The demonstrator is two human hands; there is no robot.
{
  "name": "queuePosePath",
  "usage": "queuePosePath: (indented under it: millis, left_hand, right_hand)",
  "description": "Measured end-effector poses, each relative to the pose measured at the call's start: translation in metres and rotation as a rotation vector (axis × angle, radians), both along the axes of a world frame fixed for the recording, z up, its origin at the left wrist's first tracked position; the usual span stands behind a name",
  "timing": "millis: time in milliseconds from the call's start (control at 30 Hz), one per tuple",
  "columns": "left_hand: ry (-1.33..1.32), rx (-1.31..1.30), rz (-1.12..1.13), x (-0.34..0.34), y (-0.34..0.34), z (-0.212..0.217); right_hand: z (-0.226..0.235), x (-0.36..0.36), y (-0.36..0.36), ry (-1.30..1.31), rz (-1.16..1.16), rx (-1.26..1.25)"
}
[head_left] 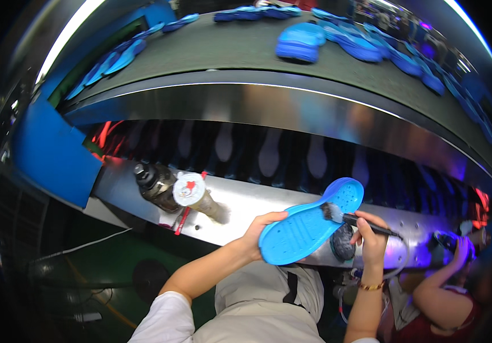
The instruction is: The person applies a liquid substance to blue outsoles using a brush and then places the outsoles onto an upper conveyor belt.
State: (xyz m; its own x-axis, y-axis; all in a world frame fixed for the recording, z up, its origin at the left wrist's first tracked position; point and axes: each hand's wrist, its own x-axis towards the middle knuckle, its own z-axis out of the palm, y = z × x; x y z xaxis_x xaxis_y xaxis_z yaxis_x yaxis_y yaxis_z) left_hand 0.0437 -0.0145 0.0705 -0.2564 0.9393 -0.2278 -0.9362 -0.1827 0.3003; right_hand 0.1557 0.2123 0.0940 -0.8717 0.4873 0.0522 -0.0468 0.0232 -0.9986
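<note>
My left hand (pixel 256 234) is closed round the near-left edge of a bright blue shoe sole (pixel 297 234), thumb on its upper face. The sole is tilted, its narrower end pointing up and to the right. In my right hand (pixel 370 237) is a brush (pixel 333 213) with a black handle, gripped like a pen. Its dark and pale bristles meet the sole's face near the right edge. Under my right hand, partly hidden by the sole, sits a dark rounded thing (pixel 343 243) whose kind I cannot make out.
On the metal ledge (pixel 240 211) stand a dark bottle (pixel 157 186) and a pale-topped container (pixel 190 190). Behind, soles stand in a dark slot. Above, a green conveyor belt (pixel 217 48) carries several blue soles (pixel 301 43). A co-worker (pixel 446 303) sits at right.
</note>
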Motion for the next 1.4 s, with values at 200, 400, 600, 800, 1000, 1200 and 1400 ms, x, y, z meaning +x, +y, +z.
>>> queuePosePath:
  millis: [200,400,600,800,1000,1200,1400]
  left_hand:
    - [0.069,-0.083,0.030,0.003,-0.003,-0.004]
    - [0.344,0.039,0.373,-0.017,-0.076,0.030]
    - [0.460,0.434,0.859,-0.146,-0.120,0.142]
    - [0.764,-0.013,1.185,-0.189,-0.006,0.196]
    - [2.629,-0.889,0.957,-0.197,0.050,0.181]
    - [1.374,-0.119,1.368,-0.110,-0.006,0.149]
    - [0.744,0.046,0.621,-0.058,-0.074,0.049]
  right_hand:
    - [-0.034,-0.017,-0.038,0.185,-0.379,0.489]
    - [-0.002,0.047,-0.028,0.300,0.372,-0.086]
    - [-0.035,0.048,0.006,0.283,-0.041,-0.447]
    - [-0.051,0.042,0.001,0.251,-0.136,-0.533]
    - [-0.041,0.038,-0.008,0.208,-0.075,-0.507]
    - [-0.055,0.047,0.004,0.268,-0.182,-0.528]
    - [-0.022,0.049,-0.003,0.347,-0.071,-0.562]
